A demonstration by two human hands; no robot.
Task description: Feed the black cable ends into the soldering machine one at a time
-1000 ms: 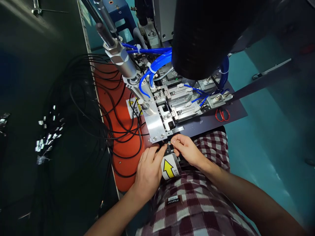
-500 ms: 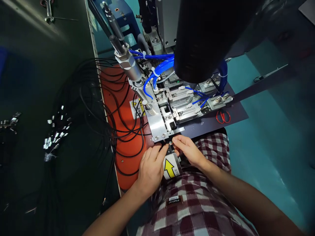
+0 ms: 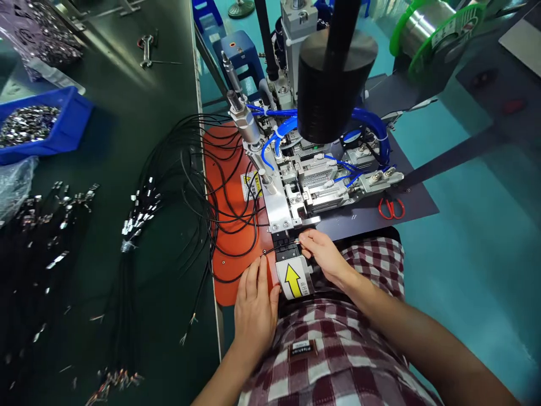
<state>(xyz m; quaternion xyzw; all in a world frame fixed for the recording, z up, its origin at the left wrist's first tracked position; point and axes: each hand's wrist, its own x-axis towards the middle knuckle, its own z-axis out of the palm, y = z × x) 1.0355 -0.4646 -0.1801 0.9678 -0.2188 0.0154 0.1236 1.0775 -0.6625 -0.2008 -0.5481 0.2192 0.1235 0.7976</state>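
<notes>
My right hand (image 3: 322, 255) is closed in a pinch at the front of a metal machine (image 3: 281, 206). Between its fingertips is the end of a black cable (image 3: 276, 248), with small thin wires just visible there. The cable runs left across a dark block, past the fingertips of my left hand (image 3: 255, 304). That hand lies with its fingers stretched out on the orange-red board (image 3: 228, 293); whether it touches the cable I cannot tell. Between the hands is a white plate with a yellow arrow (image 3: 292, 280). More black cables (image 3: 230, 211) loop over the board.
On the dark table at left are a tied cable bundle (image 3: 127, 246), loose cables with metal ends, a blue bin (image 3: 80, 118) of metal parts and a wrench (image 3: 146, 52). Red-handled scissors (image 3: 391, 208) lie right of the machine. A green wire spool (image 3: 439, 34) stands behind a black cylinder (image 3: 338, 84).
My left hand has moved from the cable end back and left onto the board, its fingers straightened. My right hand still pinches the cable end. The view has shifted, showing more of the table.
</notes>
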